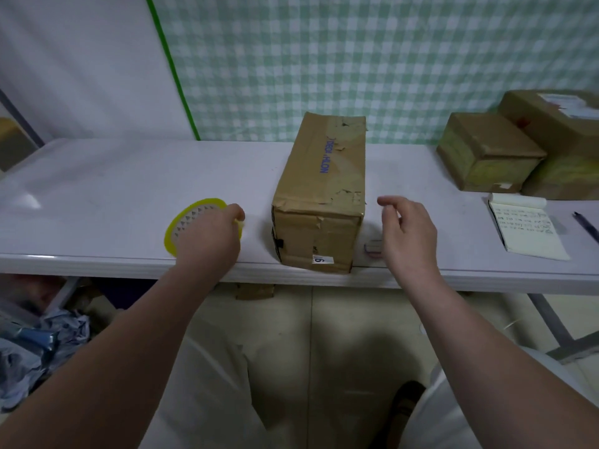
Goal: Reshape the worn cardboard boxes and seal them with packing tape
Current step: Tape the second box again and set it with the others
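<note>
1. The worn box (319, 192) was stood lengthwise mid-table (113, 176), with its near end right at the front edge. It was shut, so nothing inside could be seen. Torn old tape strips were left on top.
2. The yellow tape (184, 218) was laid flat left of the box and gripped at its rim by the left hand (207, 234), fingers curled.
3. The right hand (408, 231) was held just right of the box, not touching it, fingers loosely bent, nothing held.
4. Two more closed boxes (486, 150) were parked far right, with a notebook (525, 228) and pen (586, 226) in front.
</note>
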Motion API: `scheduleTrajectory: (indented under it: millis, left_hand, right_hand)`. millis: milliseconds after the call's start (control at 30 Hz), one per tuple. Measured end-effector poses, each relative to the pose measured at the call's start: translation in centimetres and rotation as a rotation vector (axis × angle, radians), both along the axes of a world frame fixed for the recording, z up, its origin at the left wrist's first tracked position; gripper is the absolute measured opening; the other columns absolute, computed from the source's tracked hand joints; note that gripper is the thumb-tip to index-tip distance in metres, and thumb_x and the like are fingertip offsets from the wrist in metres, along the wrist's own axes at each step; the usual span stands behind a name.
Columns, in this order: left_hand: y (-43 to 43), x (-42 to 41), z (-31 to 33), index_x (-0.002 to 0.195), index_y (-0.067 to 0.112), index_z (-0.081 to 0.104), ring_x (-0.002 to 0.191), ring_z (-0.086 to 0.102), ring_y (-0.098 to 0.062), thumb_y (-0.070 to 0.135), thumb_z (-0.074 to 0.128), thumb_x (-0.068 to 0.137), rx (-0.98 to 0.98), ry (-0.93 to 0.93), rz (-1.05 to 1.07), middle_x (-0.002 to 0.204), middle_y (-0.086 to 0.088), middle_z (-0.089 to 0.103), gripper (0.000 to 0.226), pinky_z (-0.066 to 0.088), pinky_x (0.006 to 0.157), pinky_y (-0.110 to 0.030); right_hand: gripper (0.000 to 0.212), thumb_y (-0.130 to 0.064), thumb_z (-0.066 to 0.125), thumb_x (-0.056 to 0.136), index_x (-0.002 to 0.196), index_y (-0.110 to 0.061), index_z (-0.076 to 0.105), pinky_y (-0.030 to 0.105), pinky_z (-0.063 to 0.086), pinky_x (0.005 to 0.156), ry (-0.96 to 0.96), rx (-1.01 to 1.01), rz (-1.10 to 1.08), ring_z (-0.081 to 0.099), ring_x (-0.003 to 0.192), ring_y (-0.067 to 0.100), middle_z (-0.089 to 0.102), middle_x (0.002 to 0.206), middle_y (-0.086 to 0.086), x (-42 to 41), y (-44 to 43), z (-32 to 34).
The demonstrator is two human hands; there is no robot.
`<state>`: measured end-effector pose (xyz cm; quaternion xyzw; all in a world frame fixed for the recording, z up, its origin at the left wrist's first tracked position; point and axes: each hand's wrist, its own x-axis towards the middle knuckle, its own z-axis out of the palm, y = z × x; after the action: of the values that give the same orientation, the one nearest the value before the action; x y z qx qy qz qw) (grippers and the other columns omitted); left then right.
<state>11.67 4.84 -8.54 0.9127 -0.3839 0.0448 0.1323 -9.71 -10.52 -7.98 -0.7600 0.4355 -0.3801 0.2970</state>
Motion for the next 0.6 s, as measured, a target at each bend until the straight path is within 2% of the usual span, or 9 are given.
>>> scheduleTrajectory:
  millis: [67, 133, 200, 267, 367, 467, 533, 600]
  left_hand:
    - [-0.5, 0.3, -0.6, 0.115, 0.024, 0.055, 0.075, 0.046, -0.024, 0.006, 0.044, 0.091, 0.087, -0.039, 0.021, 0.087, -0.004, 0.048, 0.032, 0.036, 0.057, -0.035]
    - [-1.0, 0.5, -1.0, 0.118, 0.025, 0.057, 0.078, 0.049, -0.025, 0.005, 0.043, 0.092, 0.150, -0.051, 0.027, 0.094, -0.007, 0.051, 0.036, 0.040, 0.058, -0.035]
    - [-1.5, 0.8, -1.3, 0.129, 0.028, 0.052, 0.092, 0.057, -0.027, 0.004, 0.043, 0.092, 0.221, -0.062, 0.023, 0.111, -0.010, 0.055, 0.045, 0.045, 0.064, -0.037]
    - [-2.0, 1.0, -1.5, 0.137, 0.029, 0.045, 0.106, 0.057, -0.031, 0.003, 0.046, 0.090, 0.260, -0.057, 0.018, 0.124, -0.012, 0.053, 0.054, 0.049, 0.073, -0.041]
    - [-2.4, 1.9, -1.7, 0.144, 0.027, 0.035, 0.113, 0.053, -0.033, 0.005, 0.050, 0.090, 0.247, 0.009, -0.016, 0.130, -0.014, 0.049, 0.060, 0.049, 0.083, -0.046]
    - [-2.5, 2.7, -1.2, 0.149, 0.025, 0.024, 0.115, 0.050, -0.035, 0.021, 0.041, 0.098, 0.140, 0.126, -0.039, 0.132, -0.019, 0.048, 0.054, 0.047, 0.089, -0.048]
    - [-2.4, 2.5, 0.0, 0.147, 0.020, 0.030, 0.114, 0.049, -0.038, 0.023, 0.043, 0.097, 0.004, 0.083, -0.023, 0.129, -0.022, 0.047, 0.052, 0.043, 0.088, -0.046]
    - [-2.2, 1.5, 2.2, 0.138, 0.014, 0.046, 0.111, 0.052, -0.033, 0.019, 0.046, 0.096, -0.280, 0.060, -0.029, 0.121, -0.017, 0.054, 0.043, 0.040, 0.090, -0.039]
  right_hand:
    - [0.033, -0.014, 0.042, 0.097, 0.124, -0.015, 0.061, 0.027, 0.035, 0.093, 0.247, 0.030, -0.020, 0.048, 0.119, 0.025, 0.054, 0.130, 0.010, -0.6, -1.3, -1.6]
    - [0.037, -0.016, 0.042, 0.096, 0.130, -0.014, 0.057, 0.037, 0.037, 0.096, 0.482, 0.084, 0.001, 0.041, 0.124, 0.031, 0.049, 0.136, 0.011, -1.1, -2.0, -3.3]
    - [0.035, -0.019, 0.041, 0.096, 0.125, -0.014, 0.060, 0.039, 0.037, 0.090, 0.588, 0.051, 0.023, 0.043, 0.121, 0.033, 0.054, 0.131, 0.012, -1.2, -2.5, -4.6]
    - [0.031, -0.019, 0.041, 0.094, 0.117, -0.012, 0.063, 0.036, 0.035, 0.081, 0.611, 0.014, 0.027, 0.047, 0.112, 0.034, 0.060, 0.119, 0.012, -1.0, -2.8, -4.9]
    - [0.021, -0.021, 0.049, 0.091, 0.109, -0.014, 0.059, 0.036, 0.043, 0.078, 0.532, 0.116, 0.024, 0.052, 0.100, 0.030, 0.062, 0.109, 0.010, -1.0, -2.8, -4.0]
    - [0.011, -0.025, 0.057, 0.090, 0.098, -0.018, 0.053, 0.035, 0.046, 0.070, 0.404, 0.151, 0.003, 0.055, 0.085, 0.026, 0.063, 0.097, 0.007, -1.2, -2.2, -2.7]
    - [0.012, -0.027, 0.060, 0.091, 0.094, -0.019, 0.052, 0.033, 0.044, 0.067, 0.233, 0.053, -0.073, 0.056, 0.079, 0.024, 0.061, 0.090, 0.004, -1.2, -1.6, -1.2]
    - [0.012, -0.026, 0.061, 0.091, 0.093, -0.019, 0.052, 0.031, 0.042, 0.064, -0.002, -0.046, -0.123, 0.056, 0.075, 0.018, 0.058, 0.082, -0.004, -1.0, -0.7, 1.0]
